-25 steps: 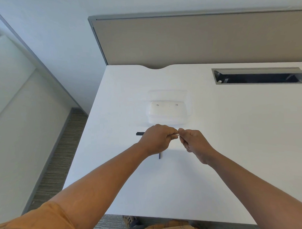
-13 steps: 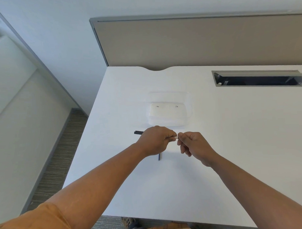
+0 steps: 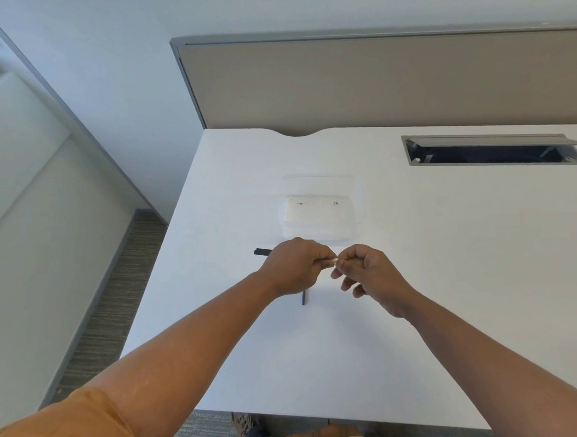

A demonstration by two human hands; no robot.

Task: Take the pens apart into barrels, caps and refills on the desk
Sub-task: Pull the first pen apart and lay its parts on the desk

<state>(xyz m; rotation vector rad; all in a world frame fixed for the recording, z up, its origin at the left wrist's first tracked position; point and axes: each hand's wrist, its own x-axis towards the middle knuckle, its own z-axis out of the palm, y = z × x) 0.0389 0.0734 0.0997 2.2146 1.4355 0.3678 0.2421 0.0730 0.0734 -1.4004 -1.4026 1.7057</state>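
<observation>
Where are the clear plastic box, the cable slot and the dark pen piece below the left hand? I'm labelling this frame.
clear plastic box point(image 3: 316, 210), head view, its base.
cable slot point(image 3: 487, 154), head view, dark opening.
dark pen piece point(image 3: 303, 298), head view, its visible end.

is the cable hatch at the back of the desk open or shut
Open. The grey lid of the cable hatch is tilted up, showing the dark recess below.

Dark pen — held level, dark piece on desk
</observation>
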